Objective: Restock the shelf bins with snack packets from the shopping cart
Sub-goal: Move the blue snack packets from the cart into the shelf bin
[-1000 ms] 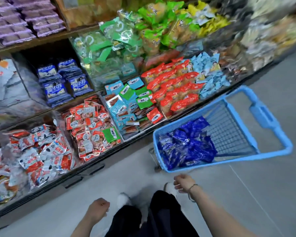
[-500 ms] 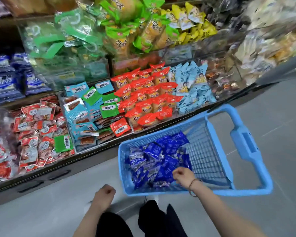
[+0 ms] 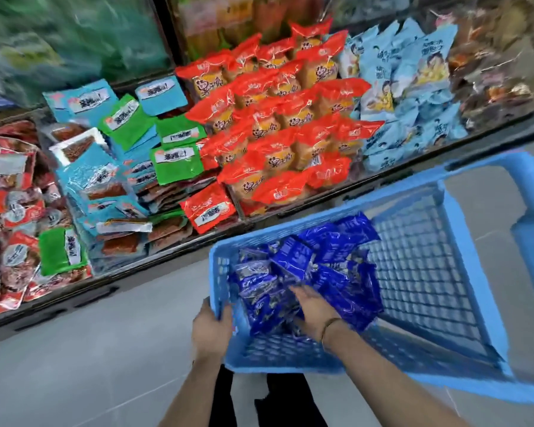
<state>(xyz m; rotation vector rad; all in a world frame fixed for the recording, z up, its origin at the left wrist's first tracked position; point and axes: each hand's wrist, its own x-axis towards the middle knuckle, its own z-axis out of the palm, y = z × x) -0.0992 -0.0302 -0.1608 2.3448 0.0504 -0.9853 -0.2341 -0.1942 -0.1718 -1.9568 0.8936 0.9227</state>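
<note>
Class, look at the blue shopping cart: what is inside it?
Dark blue snack packets heaped at the left end of the cart, the right hand among them; bare mesh floor beyond. Anything beneath the heap is covered.

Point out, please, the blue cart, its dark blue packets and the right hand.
blue cart [image 3: 284,365], head view, near rim.
dark blue packets [image 3: 330,257], head view, middle of the pile.
right hand [image 3: 316,309], head view, back of the hand.
</note>
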